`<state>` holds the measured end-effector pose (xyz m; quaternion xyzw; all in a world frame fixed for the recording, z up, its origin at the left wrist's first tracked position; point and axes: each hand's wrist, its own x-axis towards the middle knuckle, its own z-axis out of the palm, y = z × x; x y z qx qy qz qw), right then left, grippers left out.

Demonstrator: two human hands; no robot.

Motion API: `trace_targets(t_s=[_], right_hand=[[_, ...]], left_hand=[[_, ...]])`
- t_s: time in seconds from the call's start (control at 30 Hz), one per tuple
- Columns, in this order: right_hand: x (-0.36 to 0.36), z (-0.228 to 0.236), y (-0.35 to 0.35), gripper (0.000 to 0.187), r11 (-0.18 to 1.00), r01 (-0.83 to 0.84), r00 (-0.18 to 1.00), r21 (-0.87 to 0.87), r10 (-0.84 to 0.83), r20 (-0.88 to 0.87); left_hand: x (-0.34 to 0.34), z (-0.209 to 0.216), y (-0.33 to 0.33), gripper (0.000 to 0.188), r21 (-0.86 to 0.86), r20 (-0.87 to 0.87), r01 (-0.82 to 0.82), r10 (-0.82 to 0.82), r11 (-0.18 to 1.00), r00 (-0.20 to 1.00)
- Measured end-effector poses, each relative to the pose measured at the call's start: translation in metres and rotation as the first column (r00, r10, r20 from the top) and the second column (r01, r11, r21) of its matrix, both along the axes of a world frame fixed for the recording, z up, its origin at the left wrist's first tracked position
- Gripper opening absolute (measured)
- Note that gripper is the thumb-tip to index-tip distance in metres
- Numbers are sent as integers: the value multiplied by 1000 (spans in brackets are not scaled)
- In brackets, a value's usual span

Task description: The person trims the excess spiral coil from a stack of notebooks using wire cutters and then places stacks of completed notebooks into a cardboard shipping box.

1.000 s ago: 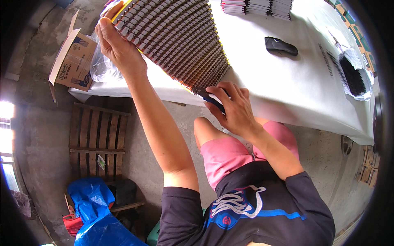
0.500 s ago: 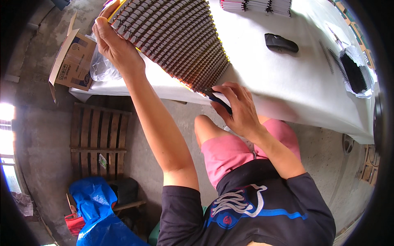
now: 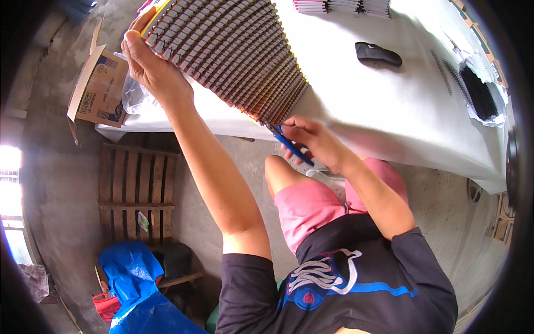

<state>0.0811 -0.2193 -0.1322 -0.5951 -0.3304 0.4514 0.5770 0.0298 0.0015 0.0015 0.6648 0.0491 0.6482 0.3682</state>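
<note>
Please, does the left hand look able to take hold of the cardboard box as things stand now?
Probably not without letting go first: the left hand is holding the stack of notebooks. The cardboard box does look close beside it, with a clear plastic bag between them in this view.

Site: workshop of the spiral-bookbinding sort; rough concrete interior.
Evidence: long bench draped in white cloth (image 3: pixel 345 100), with a large block of books bound in dark spirals (image 3: pixel 228 55) at its edge, loose thin dark coils (image 3: pixel 441 72), and a bundle of black coils in white wrapping (image 3: pixel 478 92). Around it: bare grey concrete floor (image 3: pixel 245 167), brown slatted wooden pallet (image 3: pixel 131 183), open brown cardboard box (image 3: pixel 103 86), crumpled blue plastic sheet (image 3: pixel 130 273). Bright window (image 3: pixel 11 195) at far left.
</note>
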Motion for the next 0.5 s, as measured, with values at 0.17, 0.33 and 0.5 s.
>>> trace_targets(t_s=[0.17, 0.33, 0.5], right_hand=[[-9, -11, -10, 31, 933, 205, 495, 297, -360, 790], [-10, -18, -7, 32, 943, 157, 338, 294, -331, 881], [-8, -20, -5, 34, 950, 142, 347, 277, -310, 885]], left_hand=[[0, -1, 5, 59, -8, 9, 26, -26, 1000, 1000], [1, 2, -3, 60, -102, 31, 79, -76, 992, 997], [1, 3, -5, 60, -89, 25, 68, -66, 994, 998]])
